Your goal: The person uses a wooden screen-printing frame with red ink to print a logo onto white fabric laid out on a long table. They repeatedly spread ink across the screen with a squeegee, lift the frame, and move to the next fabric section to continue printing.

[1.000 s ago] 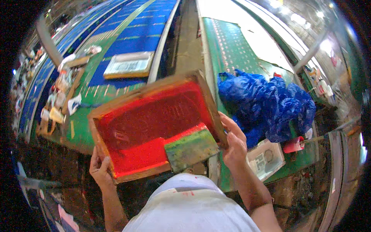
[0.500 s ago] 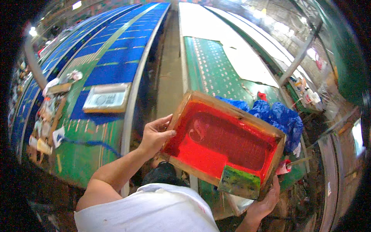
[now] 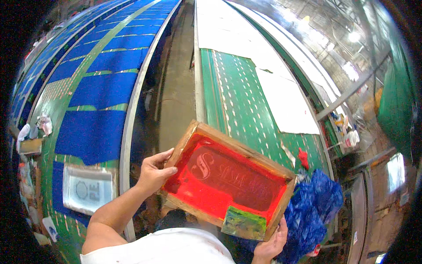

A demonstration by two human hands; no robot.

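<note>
A wooden-framed printing screen (image 3: 246,148) hangs tilted in front of me, off the table, with both my hands on it. Wet red ink (image 3: 206,195) coats its mesh, thickest along the near left side, and a pale curled letter and smaller lettering show through. My left hand (image 3: 157,172) pinches the frame's left end, thumb on top. At the lower right corner my right hand (image 3: 272,241) grips the frame from outside, its fingers partly hidden. Near that hand, a flat squeegee-like piece (image 3: 244,223) smeared green, yellow and black rests in the screen's near right corner.
On the left, a long green table (image 3: 33,207) bears blue cloth panels (image 3: 90,136) and another framed screen (image 3: 90,190). White cloth (image 3: 285,97) covers part of the right table (image 3: 237,88). Crumpled blue plastic (image 3: 314,202) and a red rag (image 3: 303,158) lie there. An aisle (image 3: 176,88) runs between.
The printing screen and both hands have shifted left and slightly down in the view. My view has also shifted, so the tables and the other screen appear lower and further left. Both grips are unchanged.
</note>
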